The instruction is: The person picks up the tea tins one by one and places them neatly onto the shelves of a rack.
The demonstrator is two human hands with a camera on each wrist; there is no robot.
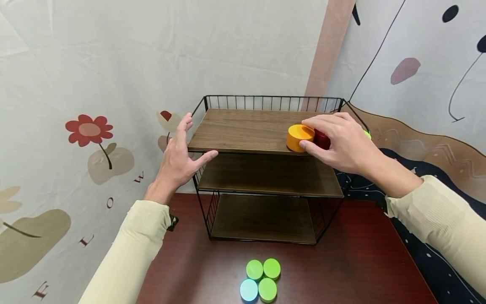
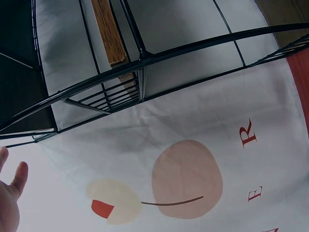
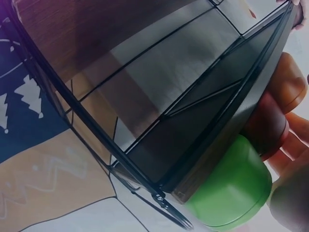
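Observation:
On the top board of a three-tier shelf rack (image 1: 243, 131), an orange round container (image 1: 296, 141) stands close to the front edge at the right. My right hand (image 1: 343, 141) pinches it, thumb at the front and fingers over its far side. Beneath that palm is a dark red round container (image 1: 322, 139), partly hidden. A green round container (image 3: 236, 186) stands beside the red one in the right wrist view; only a sliver shows in the head view. My left hand (image 1: 178, 156) is held at the rack's left front corner, fingers straight, thumb spread, holding nothing.
Several small round containers, green (image 1: 271, 268) and blue (image 1: 249, 290), stand grouped on the dark red table (image 1: 197, 270) in front of the rack. A black wire rail (image 1: 273, 102) borders the top board at the back. Printed cloth (image 1: 152, 50) hangs behind.

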